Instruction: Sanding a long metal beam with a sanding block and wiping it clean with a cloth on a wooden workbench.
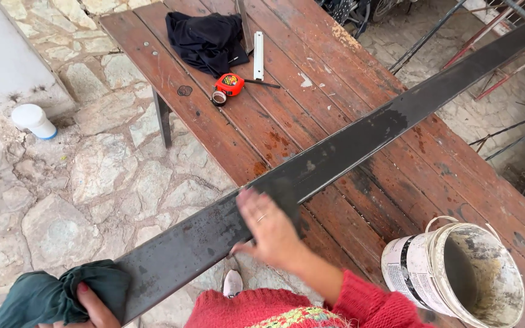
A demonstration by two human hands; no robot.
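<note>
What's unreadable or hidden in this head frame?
- Right hand: motion-blurred; the dark pad under its fingers can't be identified.
- Left hand: mostly cut off by the bottom edge, wrapped in green cloth.
- Long metal bar: far end leaves the frame top right.
- Paint bucket: contents too dark to tell.

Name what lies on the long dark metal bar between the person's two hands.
Head view: nothing lies there. Between the left hand, gripping a green cloth, and the right hand, the long dark metal bar is bare.
</note>
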